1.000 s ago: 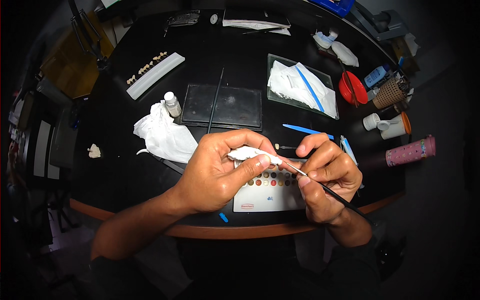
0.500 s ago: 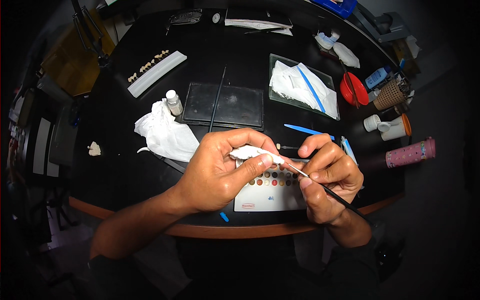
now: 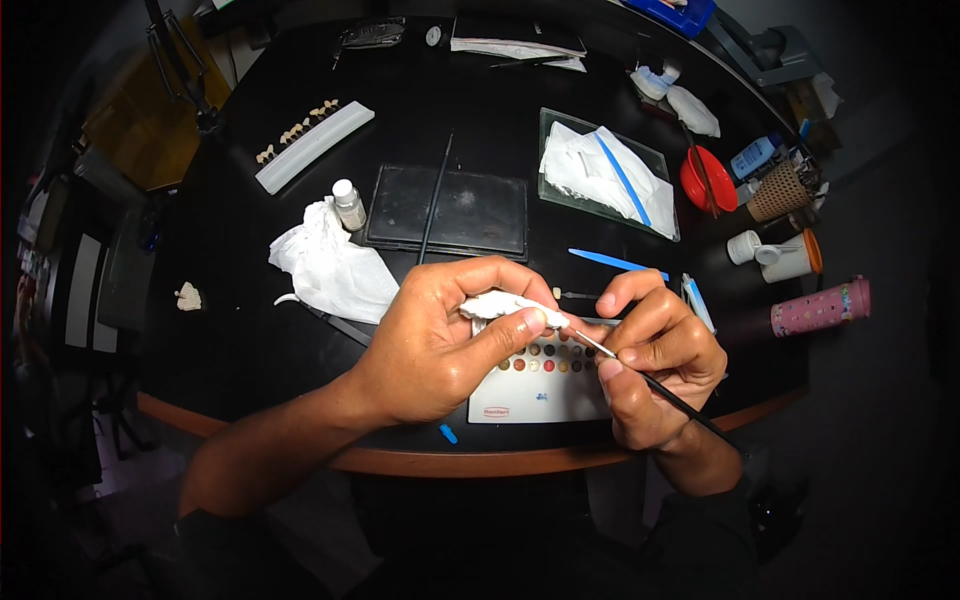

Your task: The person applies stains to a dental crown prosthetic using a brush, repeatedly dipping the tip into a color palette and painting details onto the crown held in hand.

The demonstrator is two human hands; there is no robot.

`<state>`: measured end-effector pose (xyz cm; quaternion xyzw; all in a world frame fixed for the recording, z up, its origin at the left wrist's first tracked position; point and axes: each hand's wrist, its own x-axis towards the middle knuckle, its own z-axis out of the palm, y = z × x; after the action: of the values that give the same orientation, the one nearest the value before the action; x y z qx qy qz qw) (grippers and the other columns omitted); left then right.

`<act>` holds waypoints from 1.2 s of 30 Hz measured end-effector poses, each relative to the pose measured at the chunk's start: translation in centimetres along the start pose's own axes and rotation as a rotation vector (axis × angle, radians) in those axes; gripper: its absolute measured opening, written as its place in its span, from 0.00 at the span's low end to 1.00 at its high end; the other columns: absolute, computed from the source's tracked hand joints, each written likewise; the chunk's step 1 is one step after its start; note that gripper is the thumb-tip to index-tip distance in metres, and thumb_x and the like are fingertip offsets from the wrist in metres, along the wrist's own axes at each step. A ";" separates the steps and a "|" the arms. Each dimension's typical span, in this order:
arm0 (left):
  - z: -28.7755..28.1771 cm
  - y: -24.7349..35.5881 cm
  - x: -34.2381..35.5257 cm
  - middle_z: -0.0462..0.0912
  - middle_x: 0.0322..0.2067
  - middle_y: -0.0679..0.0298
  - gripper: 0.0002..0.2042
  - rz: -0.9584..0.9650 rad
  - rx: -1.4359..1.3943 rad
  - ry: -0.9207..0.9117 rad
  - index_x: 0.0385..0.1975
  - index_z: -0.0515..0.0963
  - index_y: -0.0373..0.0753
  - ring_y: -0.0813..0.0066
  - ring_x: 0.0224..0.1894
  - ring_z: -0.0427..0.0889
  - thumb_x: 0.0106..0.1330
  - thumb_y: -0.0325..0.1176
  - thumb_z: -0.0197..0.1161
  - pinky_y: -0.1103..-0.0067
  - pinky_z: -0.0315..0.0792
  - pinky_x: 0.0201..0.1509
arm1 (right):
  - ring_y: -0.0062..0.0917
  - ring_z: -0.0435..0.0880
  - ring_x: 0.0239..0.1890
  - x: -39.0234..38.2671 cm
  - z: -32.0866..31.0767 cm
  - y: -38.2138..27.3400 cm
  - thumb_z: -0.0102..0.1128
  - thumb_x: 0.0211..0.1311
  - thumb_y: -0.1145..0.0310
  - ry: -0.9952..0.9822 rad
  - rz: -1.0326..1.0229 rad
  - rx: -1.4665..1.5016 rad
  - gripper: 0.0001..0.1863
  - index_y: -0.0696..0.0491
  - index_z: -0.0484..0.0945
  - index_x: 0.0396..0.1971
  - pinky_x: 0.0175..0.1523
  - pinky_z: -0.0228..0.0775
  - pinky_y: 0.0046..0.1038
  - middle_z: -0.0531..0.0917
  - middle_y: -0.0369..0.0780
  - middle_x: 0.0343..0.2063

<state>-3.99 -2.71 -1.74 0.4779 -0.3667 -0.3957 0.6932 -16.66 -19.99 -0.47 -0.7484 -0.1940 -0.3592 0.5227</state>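
Note:
Above a white palette [image 3: 540, 397] with rows of coloured dots, my left hand [image 3: 450, 345] is closed around a white lumpy piece [image 3: 497, 303]. Its thumb presses the near side, and the fingers curl over the far side. My right hand [image 3: 660, 360] pinches a thin black-handled brush [image 3: 682, 402] between thumb and fingers. The brush's pale tip end points up and left, close to my left fingertips by the white piece. Whether the tip touches anything is too small to tell. Both hands hide part of the palette.
Beyond my hands lies a flat black case [image 3: 460, 210] with a dark brush [image 3: 437, 190] across it. Left are a small bottle [image 3: 348, 207], white tissue [image 3: 325, 260] and a tooth shade rack [image 3: 315, 147]. Right are a glass tray [image 3: 549, 150], red bowl [image 3: 697, 190] and pink flask [image 3: 815, 307].
The brush and my right fingers have shifted very slightly. My left hand keeps its hold on the white piece, practically unmoved.

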 end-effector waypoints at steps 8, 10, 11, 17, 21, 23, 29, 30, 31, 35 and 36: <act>0.2 0.1 0.0 0.83 0.37 0.59 0.07 -0.015 -0.038 0.034 0.42 0.77 0.28 0.81 0.41 0.82 0.70 0.26 0.59 0.84 0.77 0.48 | 0.32 0.78 0.44 -0.9 0.8 0.0 0.58 0.53 0.85 0.162 0.183 0.194 0.07 0.57 0.71 0.27 0.49 0.85 0.35 0.77 0.41 0.25; 0.2 0.0 0.0 0.84 0.37 0.59 0.08 -0.039 -0.052 0.055 0.42 0.78 0.29 0.80 0.42 0.83 0.70 0.27 0.59 0.82 0.77 0.50 | 0.32 0.78 0.45 -1.0 0.6 0.3 0.58 0.54 0.84 0.164 0.189 0.204 0.07 0.57 0.71 0.28 0.49 0.84 0.35 0.76 0.41 0.25; 0.2 -0.1 0.0 0.84 0.37 0.59 0.08 -0.039 -0.053 0.056 0.42 0.78 0.29 0.80 0.42 0.83 0.70 0.27 0.59 0.82 0.77 0.50 | 0.32 0.78 0.45 -1.1 0.6 0.4 0.58 0.54 0.84 0.170 0.197 0.215 0.07 0.57 0.71 0.28 0.50 0.84 0.35 0.76 0.41 0.24; 0.3 0.0 0.0 0.84 0.37 0.59 0.08 -0.044 -0.083 0.062 0.42 0.78 0.29 0.80 0.42 0.83 0.70 0.28 0.60 0.82 0.77 0.50 | 0.31 0.78 0.45 -0.8 1.0 0.1 0.59 0.55 0.84 0.187 0.224 0.210 0.07 0.57 0.71 0.28 0.50 0.83 0.34 0.76 0.41 0.25; 0.2 0.0 0.0 0.84 0.37 0.59 0.08 -0.031 -0.055 0.059 0.42 0.78 0.29 0.80 0.42 0.83 0.70 0.27 0.60 0.83 0.77 0.48 | 0.33 0.71 0.48 -1.1 0.2 0.7 0.50 0.51 0.85 0.075 0.166 0.165 0.07 0.58 0.67 0.29 0.47 0.87 0.45 0.71 0.43 0.26; 0.1 -0.2 0.0 0.84 0.37 0.59 0.07 -0.017 -0.031 0.045 0.42 0.78 0.29 0.80 0.41 0.83 0.69 0.26 0.61 0.83 0.77 0.47 | 0.28 0.77 0.40 -1.2 0.6 0.3 0.58 0.53 0.82 0.219 0.241 0.195 0.07 0.56 0.70 0.27 0.54 0.71 0.41 0.76 0.40 0.22; 0.5 0.1 -0.1 0.83 0.36 0.59 0.07 0.002 -0.018 0.060 0.42 0.77 0.29 0.82 0.39 0.81 0.67 0.23 0.62 0.85 0.75 0.43 | 0.21 0.73 0.28 -1.1 0.1 0.4 0.56 0.49 0.83 0.217 0.273 0.215 0.08 0.55 0.70 0.26 0.55 0.68 0.44 0.76 0.39 0.20; 0.4 -0.1 -0.1 0.83 0.36 0.58 0.07 0.012 -0.017 0.055 0.42 0.77 0.29 0.83 0.39 0.81 0.67 0.22 0.62 0.85 0.74 0.43 | 0.21 0.73 0.28 -1.2 0.0 0.4 0.56 0.49 0.83 0.218 0.273 0.214 0.08 0.55 0.70 0.26 0.55 0.68 0.44 0.76 0.39 0.20; 0.4 -0.1 0.0 0.83 0.36 0.58 0.07 0.023 -0.016 0.050 0.42 0.77 0.29 0.83 0.38 0.80 0.67 0.22 0.62 0.86 0.74 0.42 | 0.21 0.73 0.28 -1.2 -0.1 0.4 0.56 0.49 0.83 0.207 0.263 0.212 0.07 0.55 0.70 0.26 0.55 0.68 0.44 0.76 0.39 0.20; 0.5 0.1 0.0 0.83 0.36 0.58 0.07 0.010 -0.020 0.051 0.42 0.77 0.29 0.83 0.38 0.80 0.67 0.22 0.62 0.86 0.74 0.42 | 0.21 0.73 0.28 -1.1 -0.1 0.4 0.56 0.49 0.83 0.189 0.246 0.200 0.07 0.55 0.70 0.25 0.54 0.68 0.44 0.76 0.39 0.19; 0.5 0.1 -0.1 0.83 0.36 0.58 0.06 0.013 -0.023 0.049 0.42 0.77 0.29 0.83 0.38 0.80 0.67 0.22 0.62 0.86 0.74 0.42 | 0.21 0.73 0.28 -1.1 0.0 0.4 0.56 0.49 0.83 0.189 0.245 0.199 0.07 0.55 0.70 0.25 0.54 0.68 0.44 0.76 0.39 0.19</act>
<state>-4.44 -2.82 -1.49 0.4771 -0.3482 -0.3835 0.7099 -17.10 -20.05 -1.57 -0.6739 -0.0861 -0.3405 0.6500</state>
